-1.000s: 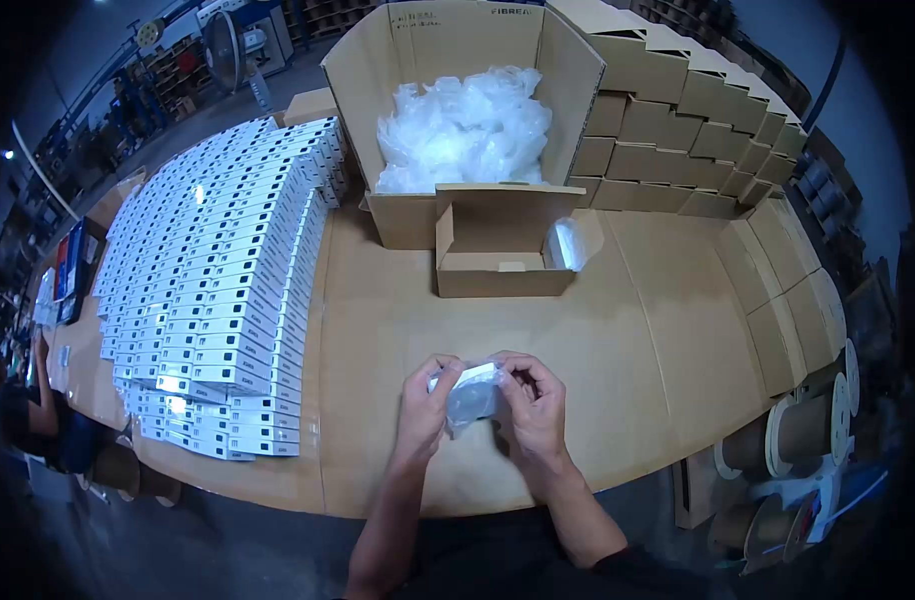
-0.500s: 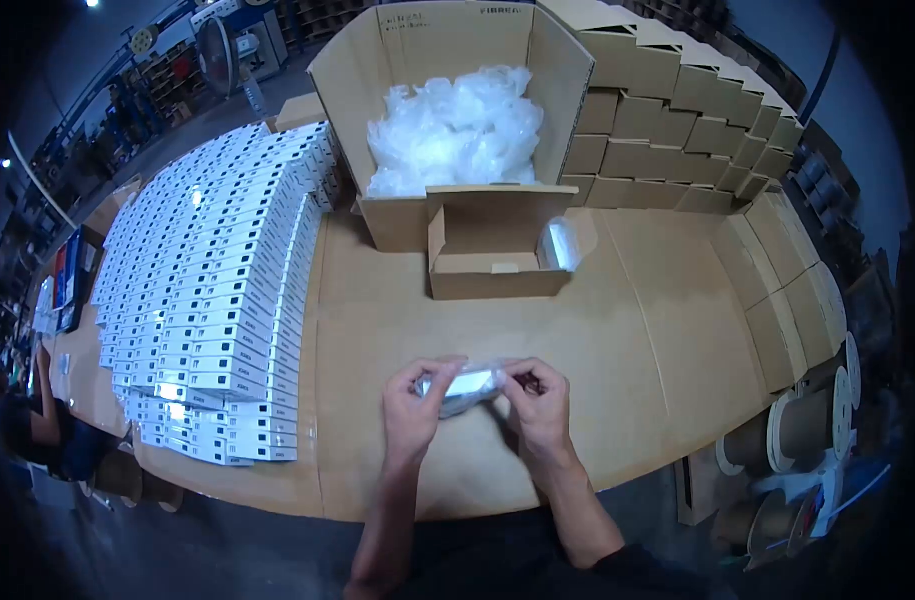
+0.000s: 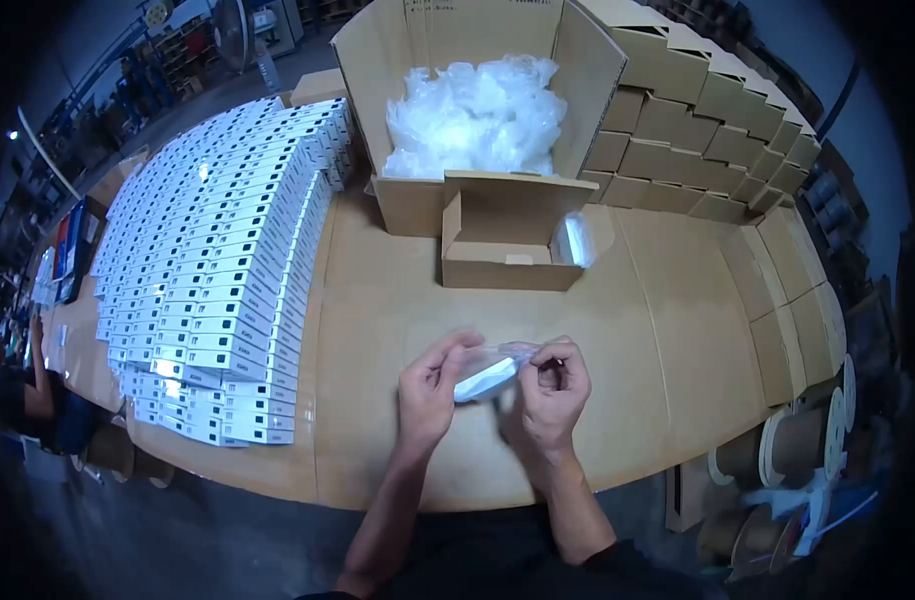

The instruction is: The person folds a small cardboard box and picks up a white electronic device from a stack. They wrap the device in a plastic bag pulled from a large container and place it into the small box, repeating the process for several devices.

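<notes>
"What has just changed?"

"The left hand (image 3: pixel 428 392) has loosened into a more open curl, and the white item (image 3: pixel 490 379) now slopes up towards the right hand (image 3: pixel 555 392). Clear wrap (image 3: pixel 498 352) spans the gap; the right fingertips pinch it."

"So what does that mean?"

"The right hand seems to have the firmer hold. The hands are apart, with the item between them, above the near tabletop (image 3: pixel 378 310). Glare blurs the wrap, so the left fingers may only be touching it."

"And the surface?"

"Beyond is an open carton (image 3: pixel 513 275), a wrapped packet (image 3: pixel 575 241) at its right end. Behind it, a large box (image 3: pixel 410 208) holds crumpled clear plastic (image 3: pixel 478 118). White boxes (image 3: pixel 203 260) are stacked left, brown cartons (image 3: pixel 668 160) right."

"The room?"

"Dim, like a workshop: spools (image 3: pixel 798 445) at lower right, another person (image 3: pixel 40 395) at far left."
</notes>
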Tool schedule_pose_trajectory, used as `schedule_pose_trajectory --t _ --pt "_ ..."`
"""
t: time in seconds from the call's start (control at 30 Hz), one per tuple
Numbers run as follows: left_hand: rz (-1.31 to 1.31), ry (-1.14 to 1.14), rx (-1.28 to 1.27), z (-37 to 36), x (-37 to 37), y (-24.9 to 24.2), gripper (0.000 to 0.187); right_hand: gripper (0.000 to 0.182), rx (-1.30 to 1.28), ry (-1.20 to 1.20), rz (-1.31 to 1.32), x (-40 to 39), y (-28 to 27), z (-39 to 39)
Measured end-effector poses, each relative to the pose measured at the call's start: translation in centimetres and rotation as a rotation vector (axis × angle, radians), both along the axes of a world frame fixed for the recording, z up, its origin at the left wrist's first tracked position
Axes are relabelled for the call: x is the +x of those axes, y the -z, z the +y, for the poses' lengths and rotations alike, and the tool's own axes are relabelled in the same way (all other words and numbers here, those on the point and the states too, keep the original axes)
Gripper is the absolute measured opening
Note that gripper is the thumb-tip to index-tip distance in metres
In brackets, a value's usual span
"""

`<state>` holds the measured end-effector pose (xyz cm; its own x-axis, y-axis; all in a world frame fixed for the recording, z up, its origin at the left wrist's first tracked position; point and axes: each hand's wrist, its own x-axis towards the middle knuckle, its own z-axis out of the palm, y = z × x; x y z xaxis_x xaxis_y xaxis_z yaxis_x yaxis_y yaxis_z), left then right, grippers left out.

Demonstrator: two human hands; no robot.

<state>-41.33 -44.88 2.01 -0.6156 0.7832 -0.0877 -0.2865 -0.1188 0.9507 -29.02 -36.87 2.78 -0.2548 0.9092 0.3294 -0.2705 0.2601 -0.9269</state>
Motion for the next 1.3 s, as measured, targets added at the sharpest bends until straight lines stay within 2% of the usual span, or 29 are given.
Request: schedule_pose_trajectory --t 0.1,0.13,0.23,0.27,0.4,0.53,0.63,0.73,0.83,0.87,1.0,1.1,1.23,1.27,1.3 --pt "0.228 -0.335 0.344 0.3 2.1 0.7 0.026 0.018 -0.01 0.151 -0.037 -0.1 1.5 0.5" --pt "0.451 -0.223 0.198 -0.6 1.2 0.9 0.029 0.018 0.022 0.14 -0.079 0.3 1.7 0.7" --pt "0.817 -0.042 -0.037 -1.5 0.5 1.1 0.033 0.018 -0.053 0.134 0.019 0.2 2.2 0.5" --pt "0.772 -0.012 -0.029 -1.3 0.1 2.5 0.029 0.018 -0.066 0.133 0.023 0.2 2.2 0.4" --pt "0.425 -0.013 -0.084 -1.2 0.0 1.6 0.017 0.018 -0.094 0.12 0.044 1.2 2.4 0.6" --pt "0.662 0.147 -0.111 -1.3 -0.9 0.7 0.013 0.017 -0.124 0.106 0.015 2.0 3.0 0.6" --pt "0.493 0.114 -0.084 -1.0 -0.7 0.8 0.008 0.018 -0.068 0.017 0.021 2.4 2.6 0.9" --pt "0.478 0.06 -0.03 -1.8 -0.2 -1.2 0.007 0.02 0.007 -0.04 0.002 3.6 1.9 1.5" --pt "0.295 -0.066 0.04 -0.8 0.1 -0.3 0.008 0.022 -0.131 -0.164 -0.088 4.6 0.1 1.9" --pt "0.265 -0.063 0.061 -1.1 0.5 -0.8 0.009 0.023 -0.144 -0.196 0.012 4.4 0.3 1.9" --pt "0.122 -0.193 0.155 0.3 1.6 0.5 0.011 0.024 -0.159 -0.176 0.126 3.6 0.4 0.8" --pt "0.075 -0.315 0.172 1.7 2.6 0.8 0.01 0.021 -0.128 -0.001 0.032 2.4 0.3 -0.3" --pt "0.073 -0.352 0.271 3.0 3.2 0.4 0.027 0.017 -0.155 0.124 0.09 1.1 0.6 -1.0" --pt "0.183 -0.331 0.231 3.0 2.9 1.0 0.035 0.018 -0.104 0.144 0.173 0.3 0.3 -0.9" --pt "0.162 -0.325 0.248 2.8 3.0 1.3 0.038 0.018 -0.119 0.166 0.166 0.4 0.4 -0.8"
